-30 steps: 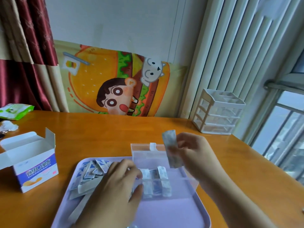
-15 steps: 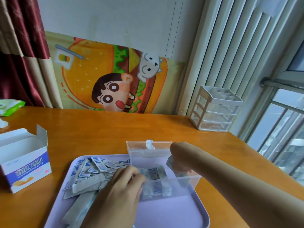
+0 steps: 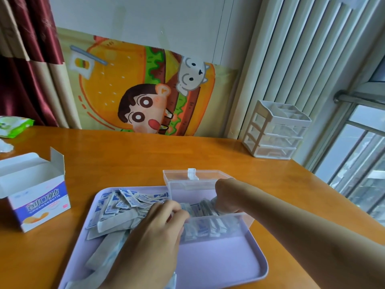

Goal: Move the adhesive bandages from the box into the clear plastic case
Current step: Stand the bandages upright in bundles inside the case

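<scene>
The clear plastic case (image 3: pixel 239 221) stands open on a lilac tray (image 3: pixel 218 265), its lid (image 3: pixel 187 180) tipped back. Several wrapped bandages stand in a row inside the case (image 3: pixel 205 227). My right hand (image 3: pixel 226 195) reaches down into the case from the right, fingers closed on a wrapped bandage at the row's right end. My left hand (image 3: pixel 154 236) rests at the case's left side, fingertips pressing against the row. A loose pile of bandages (image 3: pixel 125 205) lies on the tray's left half. The bandage box (image 3: pixel 35 197) stands open at the left.
A white drawer organiser (image 3: pixel 277 134) stands at the back right by the window. A green packet (image 3: pixel 14 125) lies at the far left edge. A cartoon cloth hangs on the wall behind the wooden table (image 3: pixel 145 155).
My right hand came down from above the case, carrying a bandage, and now sits inside the case. My left hand stayed at the case's left side. The view shifted slightly.
</scene>
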A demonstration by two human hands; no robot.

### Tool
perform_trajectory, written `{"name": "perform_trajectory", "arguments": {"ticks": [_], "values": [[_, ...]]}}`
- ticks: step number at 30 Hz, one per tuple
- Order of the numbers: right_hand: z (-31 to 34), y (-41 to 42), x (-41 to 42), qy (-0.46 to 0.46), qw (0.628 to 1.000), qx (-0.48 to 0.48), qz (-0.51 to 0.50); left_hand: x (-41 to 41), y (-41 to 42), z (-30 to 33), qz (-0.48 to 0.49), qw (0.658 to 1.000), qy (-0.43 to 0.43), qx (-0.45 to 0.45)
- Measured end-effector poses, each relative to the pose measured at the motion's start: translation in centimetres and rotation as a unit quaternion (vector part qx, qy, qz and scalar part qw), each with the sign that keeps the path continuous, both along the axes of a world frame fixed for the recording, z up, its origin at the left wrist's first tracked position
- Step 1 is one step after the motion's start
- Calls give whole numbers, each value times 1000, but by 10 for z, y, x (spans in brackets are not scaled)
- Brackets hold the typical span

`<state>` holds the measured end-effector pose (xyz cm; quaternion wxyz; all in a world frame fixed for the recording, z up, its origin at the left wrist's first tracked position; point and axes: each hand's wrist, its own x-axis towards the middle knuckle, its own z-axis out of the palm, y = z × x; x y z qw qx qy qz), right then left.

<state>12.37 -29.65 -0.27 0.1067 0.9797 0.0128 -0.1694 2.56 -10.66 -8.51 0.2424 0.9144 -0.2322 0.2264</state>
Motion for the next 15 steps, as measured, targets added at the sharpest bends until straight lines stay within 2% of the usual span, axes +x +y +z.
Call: {"name": "perform_trajectory", "arguments": {"ticks": [5,15], "values": [[-2,-1,-2,-20,1000,6,13,-1,0,1,-1,1000,1,-3],[5,-2,-4,15,1000,8,-4,-2,-1,3,1,1000,3,-2]]}}
